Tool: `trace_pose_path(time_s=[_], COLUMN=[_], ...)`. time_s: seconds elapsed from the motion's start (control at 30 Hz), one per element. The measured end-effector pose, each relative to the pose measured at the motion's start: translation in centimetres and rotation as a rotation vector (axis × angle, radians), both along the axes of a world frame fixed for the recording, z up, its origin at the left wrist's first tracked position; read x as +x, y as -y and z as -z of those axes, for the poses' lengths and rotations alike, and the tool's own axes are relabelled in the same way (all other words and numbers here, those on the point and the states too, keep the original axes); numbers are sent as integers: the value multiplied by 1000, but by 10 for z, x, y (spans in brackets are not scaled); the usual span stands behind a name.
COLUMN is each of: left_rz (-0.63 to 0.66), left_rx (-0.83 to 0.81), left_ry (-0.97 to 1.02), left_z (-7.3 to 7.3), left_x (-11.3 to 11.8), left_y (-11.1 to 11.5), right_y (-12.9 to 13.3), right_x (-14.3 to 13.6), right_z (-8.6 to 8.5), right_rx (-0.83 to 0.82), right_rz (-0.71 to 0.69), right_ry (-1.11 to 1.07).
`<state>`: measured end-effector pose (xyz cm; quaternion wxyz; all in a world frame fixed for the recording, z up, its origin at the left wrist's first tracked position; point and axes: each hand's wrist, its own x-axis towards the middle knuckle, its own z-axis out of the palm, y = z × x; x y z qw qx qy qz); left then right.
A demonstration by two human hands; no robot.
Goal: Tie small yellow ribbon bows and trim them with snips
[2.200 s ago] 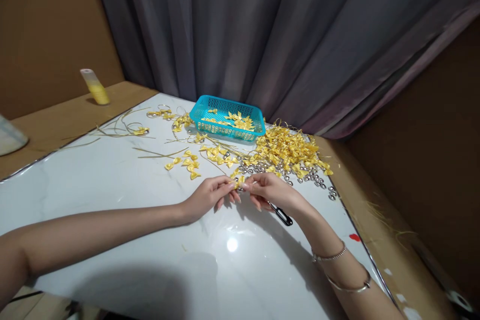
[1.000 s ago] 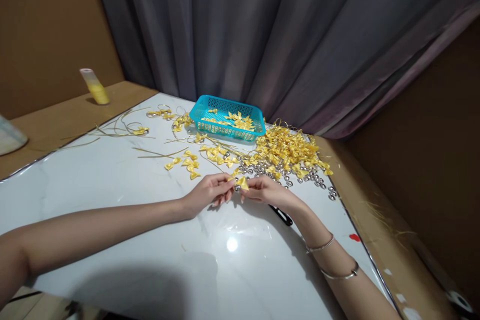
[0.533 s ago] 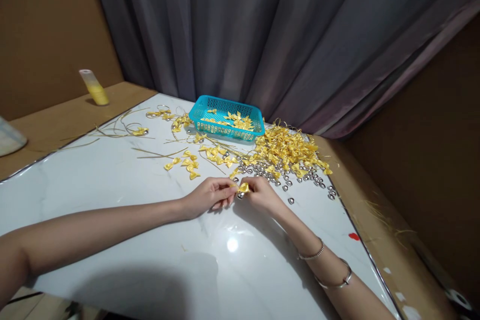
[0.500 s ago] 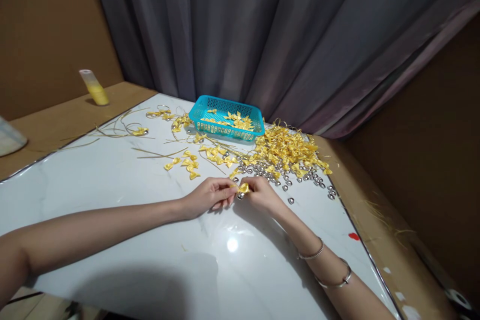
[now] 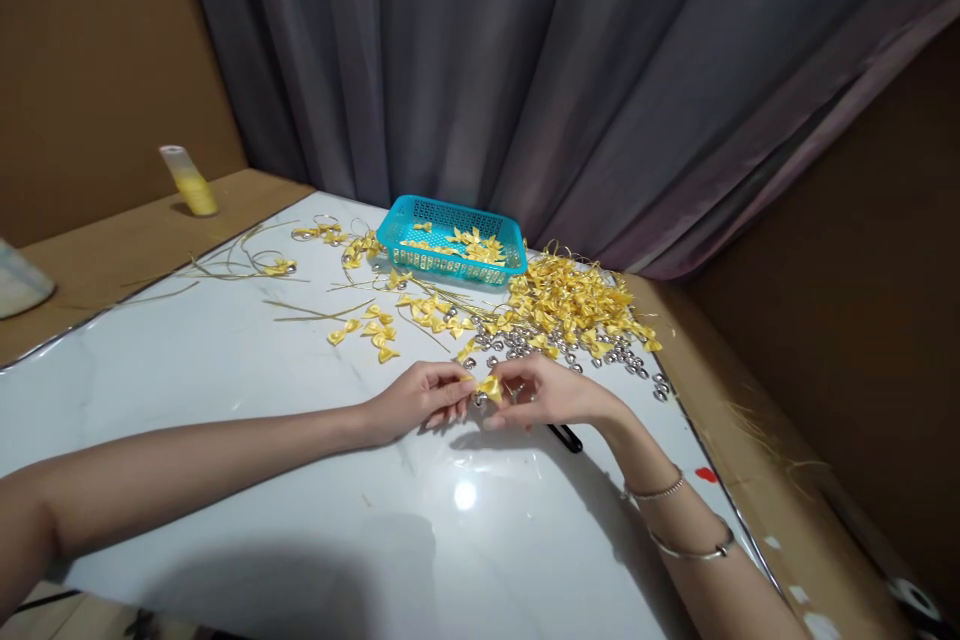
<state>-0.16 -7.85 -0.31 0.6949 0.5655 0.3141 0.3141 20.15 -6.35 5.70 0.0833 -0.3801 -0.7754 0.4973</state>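
Note:
My left hand (image 5: pixel 420 398) pinches a small yellow ribbon bow (image 5: pixel 490 387) between thumb and fingertips. A silver heart-shaped bell (image 5: pixel 480 400) hangs just under the bow. My right hand (image 5: pixel 544 390) is curled close on the other side, its thumb and forefinger apart near the bow's right end. Within its fingers shows thin metal, and a black handle (image 5: pixel 566 438) sticks out below the palm, seemingly one black-handled tool; its kind is mostly hidden. Beyond the hands lie loose yellow bows (image 5: pixel 379 328) and many silver bells (image 5: pixel 619 352).
A turquoise plastic basket (image 5: pixel 386 232) holding yellow bows stands at the back. Right of it is a heap of bows with gold cords (image 5: pixel 574 300). Gold cords (image 5: pixel 240 265) lie at left. A yellow spool (image 5: pixel 193 190) stands far left; a red scrap (image 5: pixel 706 474) lies right.
My right hand has moved slightly right and its fingers have spread, with metal and a black handle now showing. My left hand keeps hold of the bow in nearly the same spot.

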Motion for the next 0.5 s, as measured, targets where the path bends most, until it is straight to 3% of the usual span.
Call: trace_pose_path(time_s=[0.13, 0.23, 0.3, 0.5], left_rz=[-39, -147, -145, -66], left_rx=[-8, -106, -151, -212], left_ry=[-4, 25, 53, 122], left_z=[3, 3, 1, -7], left_x=[2, 4, 5, 2], left_y=[-4, -5, -4, -2], right_y=[2, 7, 13, 27], right_x=[-5, -12, -19, -36], right_z=[-4, -3, -2, -5], right_rx=[49, 309, 459, 380], right_rz=[30, 81, 112, 86], right_ry=[17, 170, 256, 198])
